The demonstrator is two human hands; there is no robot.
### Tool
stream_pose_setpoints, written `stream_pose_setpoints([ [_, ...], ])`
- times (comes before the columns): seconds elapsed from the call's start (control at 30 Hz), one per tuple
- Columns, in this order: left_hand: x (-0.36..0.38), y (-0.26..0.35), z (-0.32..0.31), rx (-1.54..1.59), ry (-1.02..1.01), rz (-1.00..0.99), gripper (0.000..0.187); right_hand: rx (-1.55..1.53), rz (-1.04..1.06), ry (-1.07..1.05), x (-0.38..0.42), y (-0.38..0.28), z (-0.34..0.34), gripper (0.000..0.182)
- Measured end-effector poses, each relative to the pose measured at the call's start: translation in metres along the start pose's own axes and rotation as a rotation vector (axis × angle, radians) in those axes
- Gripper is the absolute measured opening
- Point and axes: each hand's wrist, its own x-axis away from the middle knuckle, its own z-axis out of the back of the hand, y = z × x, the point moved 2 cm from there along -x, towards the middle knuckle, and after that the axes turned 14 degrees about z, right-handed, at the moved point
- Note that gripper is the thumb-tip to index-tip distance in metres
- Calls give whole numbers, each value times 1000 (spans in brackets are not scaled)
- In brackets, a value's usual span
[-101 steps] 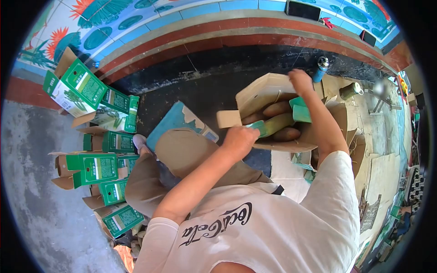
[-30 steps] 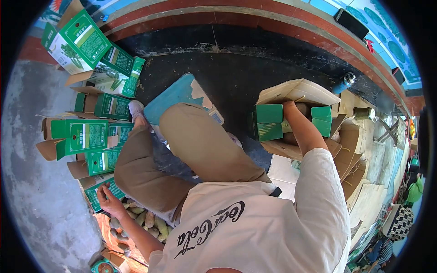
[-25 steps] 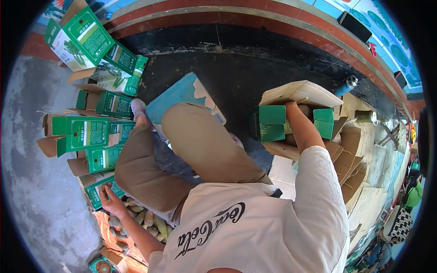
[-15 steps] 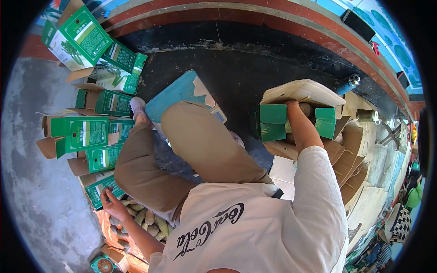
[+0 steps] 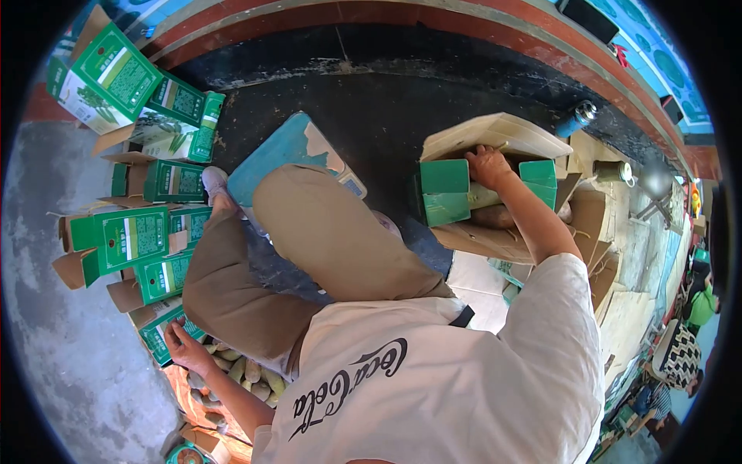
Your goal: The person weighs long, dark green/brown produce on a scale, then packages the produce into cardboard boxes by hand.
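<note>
My right hand (image 5: 488, 166) is inside the mouth of an open carton (image 5: 446, 193) with green end flaps. Its bent fingers are closed over the end of a long pale-green vegetable (image 5: 485, 198), though their tips are partly hidden. A thicker brownish vegetable (image 5: 493, 217) lies alongside it in the carton. At the lower left, my left hand (image 5: 188, 352) hovers with loosely bent, parted fingers and nothing visible in them. It is nearest to a green box (image 5: 158, 332) and a pile of long greenish-brown vegetables (image 5: 251, 371).
A blue platform scale (image 5: 270, 158) stands in front of my legs. Several open green boxes (image 5: 131, 236) line the left side. Flattened cardboard (image 5: 610, 325), a blue bottle (image 5: 576, 120) and a metal canister (image 5: 612, 171) are on the right. Other people (image 5: 657, 406) sit at the far right.
My right hand has come up from deep in the carton to its far rim, and the vegetables inside show more. My left hand has barely moved. The whole view has shifted slightly.
</note>
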Motion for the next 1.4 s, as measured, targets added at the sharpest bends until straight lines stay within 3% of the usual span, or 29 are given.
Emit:
stream_pose_setpoints([
  [0.2, -3, -9, -2, 31, -28, -29, 22, 13, -47, -57, 11, -9, 32, 42],
  [0.43, -4, -9, -3, 4, -7, -64, 23, 266, -117, -35, 13, -20, 24, 21],
  [0.53, -3, -13, -4, 17, -8, -62, 23, 265, -125, 7, 26, -18, 30, 25],
  [0.63, -7, -17, -9, 26, -12, -73, 23, 49, -184, 209, 42, -12, 34, 23],
  [0.73, -5, -12, -15, 46, -9, -82, 22, -197, -204, 406, 62, -23, 59, 49],
  [0.83, -8, -8, -14, 39, 21, -91, 22, -286, -178, 540, 68, -34, 74, 50],
  [0.97, -9, 6, -4, -11, 107, -129, 23, -367, -126, 557, 73, -46, 90, 53],
  [1.17, -10, 7, 7, 87, 184, -122, 25, -412, 127, 551, 84, -59, 96, 55],
  [1.4, -6, 10, 5, -18, 200, -160, 27, -525, 82, 505, 96, -56, 96, 55],
])
